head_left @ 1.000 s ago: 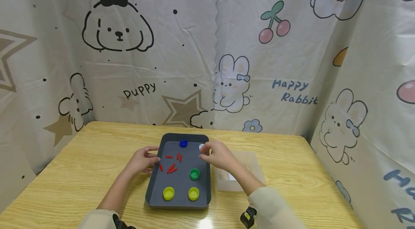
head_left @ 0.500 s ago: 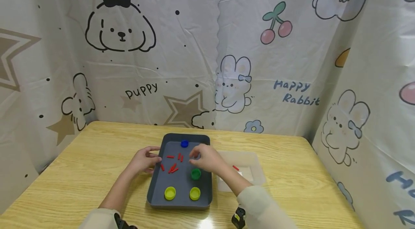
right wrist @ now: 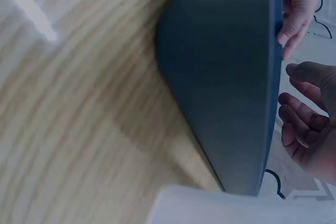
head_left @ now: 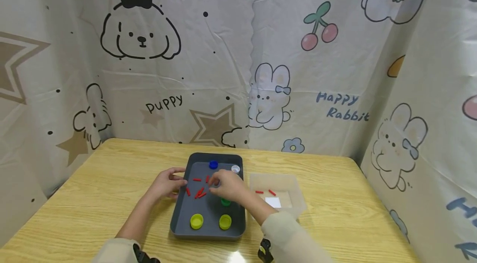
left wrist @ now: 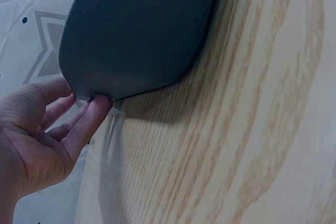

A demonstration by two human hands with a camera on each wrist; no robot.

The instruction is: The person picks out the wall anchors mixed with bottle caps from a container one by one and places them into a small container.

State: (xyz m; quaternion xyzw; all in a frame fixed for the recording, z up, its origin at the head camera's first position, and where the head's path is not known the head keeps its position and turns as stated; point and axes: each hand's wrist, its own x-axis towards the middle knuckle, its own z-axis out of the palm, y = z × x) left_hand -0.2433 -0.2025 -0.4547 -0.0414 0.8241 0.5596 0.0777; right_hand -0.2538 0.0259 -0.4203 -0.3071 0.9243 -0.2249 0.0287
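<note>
A dark grey tray [head_left: 208, 236] lies on the table, and my left hand [head_left: 165, 183] grips its left rim, fingertips meeting the edge in the left wrist view. Short red sticks [head_left: 196, 179] lie scattered in the tray's left and middle part. Over them hovers my right hand [head_left: 230, 186], fingers loosely bent and nothing visible between them; it hides part of a green cap [head_left: 225, 202] and a stick. Small round caps also sit in the tray: a blue cap [head_left: 213, 165], a whitish cap [head_left: 235, 169], and two yellow caps [head_left: 196, 221] near the front.
Right of the tray stands a translucent box [head_left: 296, 190] holding red sticks [head_left: 272, 192] and a white square piece [head_left: 273, 202]. My right forearm crosses its near left corner. A printed curtain [head_left: 208, 68] hangs behind the wooden table [head_left: 346, 213].
My right hand has moved left from the whitish cap to above the red sticks, uncovering that cap and two sticks in the box. My left hand still holds the rim.
</note>
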